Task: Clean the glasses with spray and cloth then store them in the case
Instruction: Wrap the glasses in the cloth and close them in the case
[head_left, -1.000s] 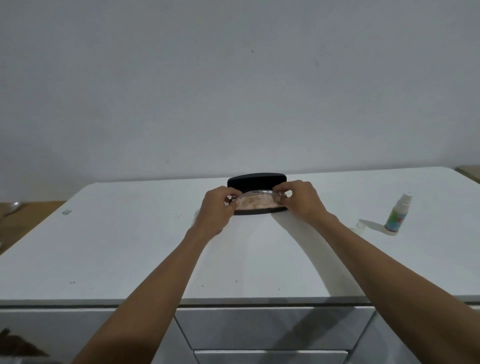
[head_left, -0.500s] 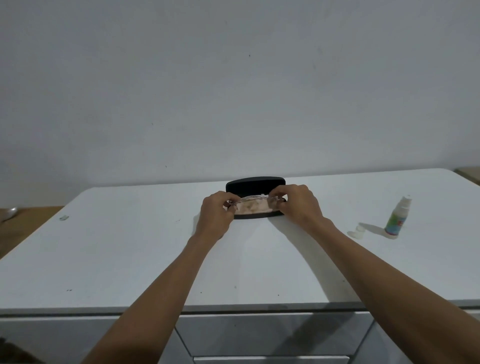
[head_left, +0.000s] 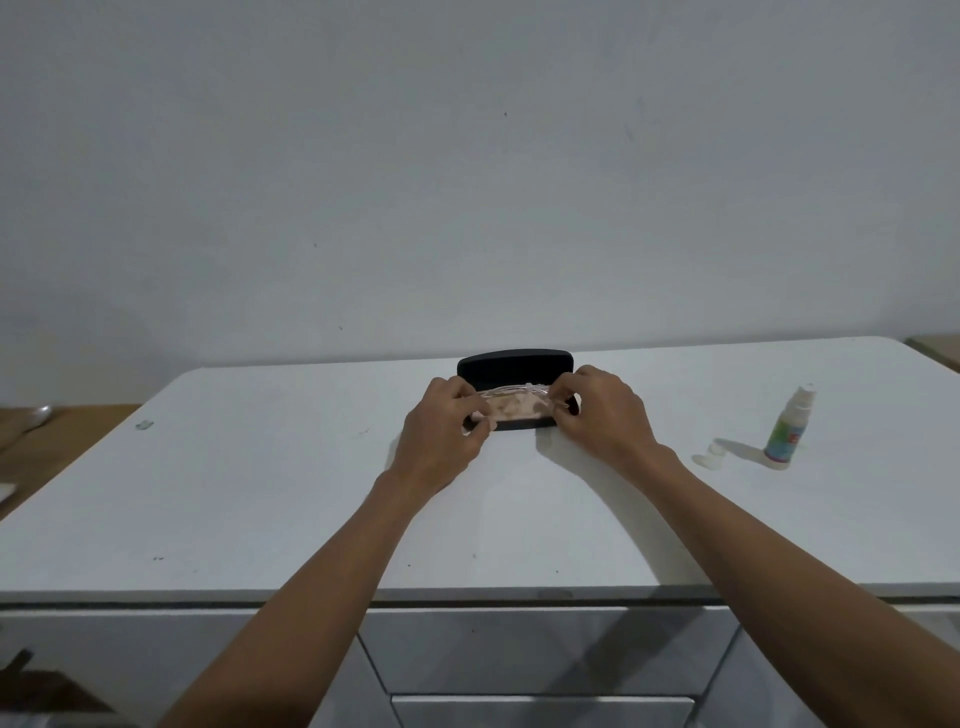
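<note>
Both hands have barely shifted: left hand (head_left: 441, 431) and right hand (head_left: 597, 415) each pinch an end of the glasses (head_left: 514, 397) inside the open case (head_left: 514, 366) near the worktop's (head_left: 260, 493) far edge. They should settle flat, arms folded, before the lid closes.

We saw white tabletop (head_left: 260, 493) carrying black case (head_left: 514, 364), lid raised, near far edge. Spray bottle (head_left: 788, 428) stood upright well right of case; small white cap (head_left: 710, 457) lay just left of bottle. Tiny grey scrap (head_left: 144, 425) lay far left of case.
</note>
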